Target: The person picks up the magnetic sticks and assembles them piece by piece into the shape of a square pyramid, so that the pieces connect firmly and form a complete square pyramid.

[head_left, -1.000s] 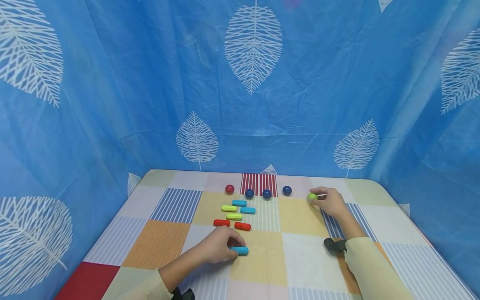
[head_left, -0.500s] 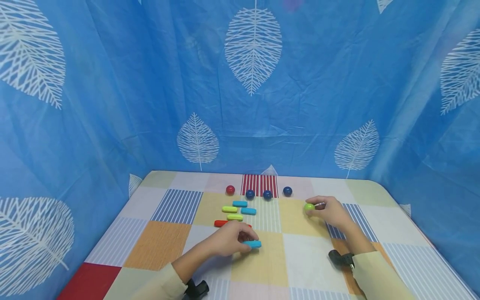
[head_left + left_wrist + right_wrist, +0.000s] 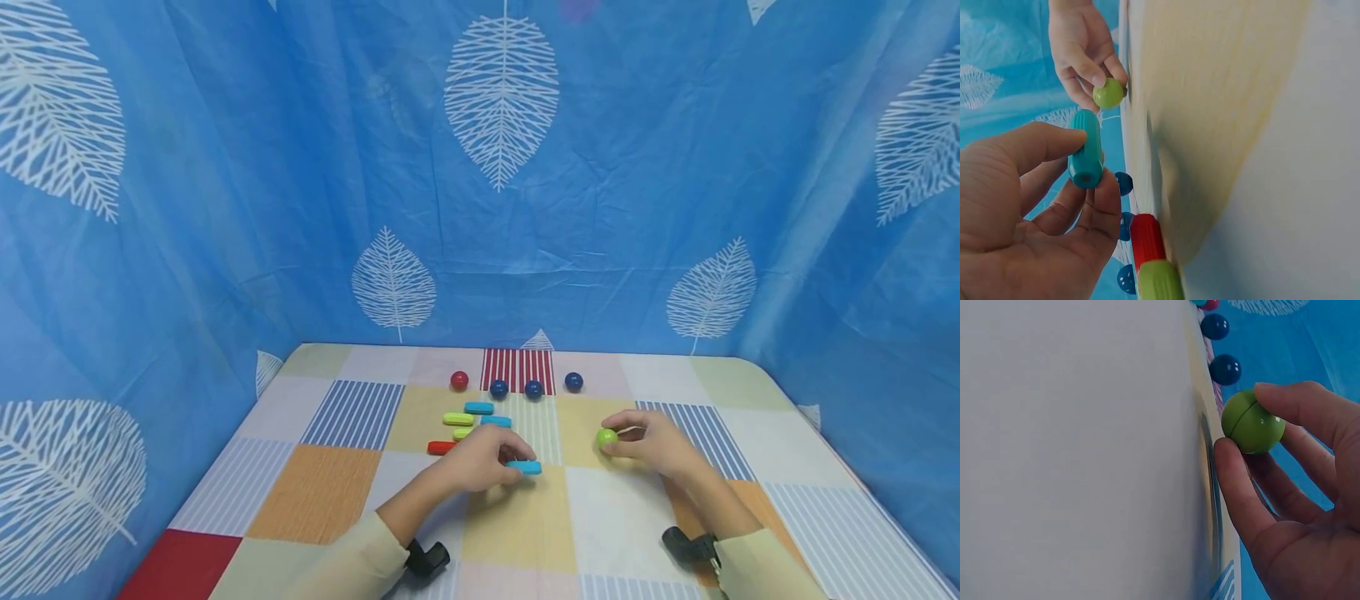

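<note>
My left hand [image 3: 483, 460] pinches a blue ribbed block [image 3: 1087, 150] between thumb and fingers, above the middle of the patchwork cloth. To its right, my right hand [image 3: 656, 442] holds a green ball [image 3: 1252, 422] by thumb and fingertips. A gap separates the ball from the blue block in the head view. Just behind the left hand lie two more blue blocks [image 3: 478, 407], yellow-green blocks [image 3: 458, 418] and a red block [image 3: 441, 447]. The left hand partly covers this group.
Along the back of the table sit a red ball [image 3: 459, 381] and dark blue balls [image 3: 573, 382] in a loose row. Blue leaf-print curtains [image 3: 502, 250] hang behind and at both sides. The patchwork cloth [image 3: 622, 500] covers the table.
The left hand has carried the blue block rightward and away from me. My right hand has brought the green ball nearer and slightly left. The back balls have stayed put.
</note>
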`<state>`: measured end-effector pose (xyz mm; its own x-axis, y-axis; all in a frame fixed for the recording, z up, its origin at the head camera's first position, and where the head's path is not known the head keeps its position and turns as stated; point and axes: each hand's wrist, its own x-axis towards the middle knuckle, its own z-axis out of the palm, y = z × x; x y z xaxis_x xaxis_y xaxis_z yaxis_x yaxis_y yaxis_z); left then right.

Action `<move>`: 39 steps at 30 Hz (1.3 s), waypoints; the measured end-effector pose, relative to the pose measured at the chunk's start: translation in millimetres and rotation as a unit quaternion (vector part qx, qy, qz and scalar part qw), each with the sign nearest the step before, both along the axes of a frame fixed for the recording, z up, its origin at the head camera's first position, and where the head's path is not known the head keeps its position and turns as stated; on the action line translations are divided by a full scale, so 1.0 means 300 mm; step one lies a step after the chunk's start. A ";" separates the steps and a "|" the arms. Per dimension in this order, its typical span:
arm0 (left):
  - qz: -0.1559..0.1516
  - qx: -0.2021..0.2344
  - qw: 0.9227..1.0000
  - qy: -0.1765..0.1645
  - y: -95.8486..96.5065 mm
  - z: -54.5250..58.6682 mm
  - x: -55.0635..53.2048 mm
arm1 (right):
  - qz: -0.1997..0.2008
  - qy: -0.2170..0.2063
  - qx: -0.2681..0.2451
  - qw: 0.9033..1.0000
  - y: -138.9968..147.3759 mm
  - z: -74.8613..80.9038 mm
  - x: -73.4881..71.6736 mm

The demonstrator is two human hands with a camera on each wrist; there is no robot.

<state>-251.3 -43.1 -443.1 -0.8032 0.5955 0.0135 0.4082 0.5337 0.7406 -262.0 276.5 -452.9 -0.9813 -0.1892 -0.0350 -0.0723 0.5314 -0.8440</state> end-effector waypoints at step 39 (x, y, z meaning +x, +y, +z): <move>0.036 -0.025 0.999 -0.023 0.181 -0.016 0.021 | 0.143 -0.011 -0.048 0.988 -0.064 -0.020 0.109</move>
<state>-245.0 11.1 -447.8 -0.8426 0.5360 -0.0517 0.3346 0.5963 0.7298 -229.2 257.2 -458.9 -0.8863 -0.4625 -0.0248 -0.1888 0.4096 -0.8925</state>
